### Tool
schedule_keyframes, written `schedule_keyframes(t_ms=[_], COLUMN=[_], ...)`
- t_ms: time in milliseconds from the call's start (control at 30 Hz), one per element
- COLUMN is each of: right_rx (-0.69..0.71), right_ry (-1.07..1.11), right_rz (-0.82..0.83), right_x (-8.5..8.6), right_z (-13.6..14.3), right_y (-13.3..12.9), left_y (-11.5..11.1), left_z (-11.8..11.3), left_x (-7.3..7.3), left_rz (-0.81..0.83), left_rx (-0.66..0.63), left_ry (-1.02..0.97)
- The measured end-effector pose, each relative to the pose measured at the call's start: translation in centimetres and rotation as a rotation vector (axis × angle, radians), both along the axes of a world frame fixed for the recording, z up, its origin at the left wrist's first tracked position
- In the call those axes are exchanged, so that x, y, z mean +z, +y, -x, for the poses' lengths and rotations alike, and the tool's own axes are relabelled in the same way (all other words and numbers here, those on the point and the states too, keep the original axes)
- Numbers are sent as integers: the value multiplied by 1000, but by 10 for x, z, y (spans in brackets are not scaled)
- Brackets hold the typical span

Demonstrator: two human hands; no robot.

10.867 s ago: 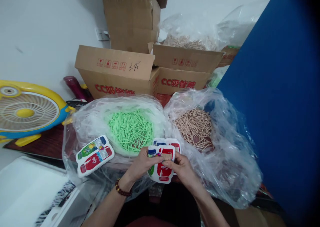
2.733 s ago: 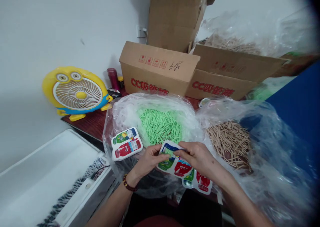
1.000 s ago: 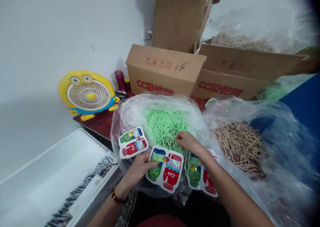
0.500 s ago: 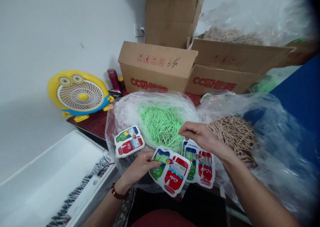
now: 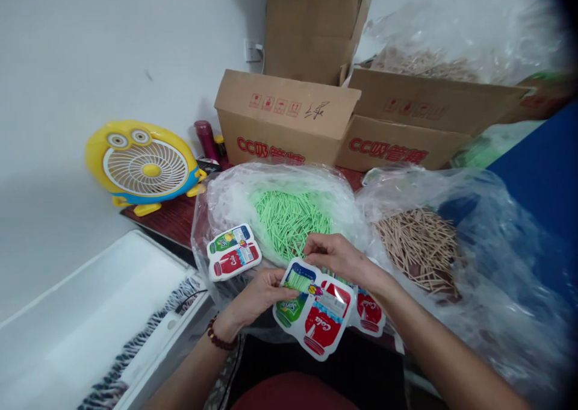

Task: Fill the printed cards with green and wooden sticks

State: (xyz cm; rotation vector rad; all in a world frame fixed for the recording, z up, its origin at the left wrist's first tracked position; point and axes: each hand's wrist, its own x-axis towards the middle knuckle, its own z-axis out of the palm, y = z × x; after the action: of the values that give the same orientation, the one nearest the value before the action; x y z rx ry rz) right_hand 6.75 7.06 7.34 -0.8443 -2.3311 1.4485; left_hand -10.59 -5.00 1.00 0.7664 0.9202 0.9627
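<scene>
My left hand (image 5: 262, 295) grips a two-part packet (image 5: 327, 316) by its left edge, thumb on the front. The packet is printed with a green Sprite jar and a red Cola jar, and pale green sticks show in its Sprite window. At the packet's top edge, my right hand (image 5: 336, 256) has thumb and fingers pinched together; what they hold, if anything, is hidden. Behind that hand, a clear bag holds a heap of thin green sticks (image 5: 289, 220). Partly covered by the held packet are more packets (image 5: 370, 313). A pile of similar packets (image 5: 233, 252) lies on the left.
Brown sticks (image 5: 418, 247) fill another clear bag at right. Cardboard boxes (image 5: 284, 121) stand along the back. A yellow fan (image 5: 151, 169) and a dark red bottle (image 5: 206, 140) are at the table's left. Below them is a white foam box (image 5: 58, 338).
My right hand has moved left and slightly down to the top edge of the held packet. The packet has shifted a little right, covering more of the packets behind it.
</scene>
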Motion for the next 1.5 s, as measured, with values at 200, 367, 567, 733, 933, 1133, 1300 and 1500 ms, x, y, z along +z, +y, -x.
schedule_keyframes(t_ms=[200,367,567,733,933,1133,1300,1500], right_rx=[-199,-205,-24,9,-131,-215,-231,-363], right_ry=[198,205,133,112,-18,73,53,69], right_rz=[198,63,84,179,42,47,87,80], right_x=[-21,-19,-21,-18,-10,-16,-24,-24], right_z=[-3,-13,-23,-34,-55,-67,-89,-110], right_y=[-3,-7,-11,-6,-13,-27,-28,-34], left_y=[2,5,9,15,21,26,27,29], left_z=[-2,-6,-15,-22,-35,-64,-79,-101], left_x=[-3,-5,-1,4,9,12,13,11], left_rz=[0,13,35,-8,-15,-89,-132,-168], left_rx=[16,33,31,60,51,7,17,85], left_ry=[-38,-54,-67,-39,29,233,294,404])
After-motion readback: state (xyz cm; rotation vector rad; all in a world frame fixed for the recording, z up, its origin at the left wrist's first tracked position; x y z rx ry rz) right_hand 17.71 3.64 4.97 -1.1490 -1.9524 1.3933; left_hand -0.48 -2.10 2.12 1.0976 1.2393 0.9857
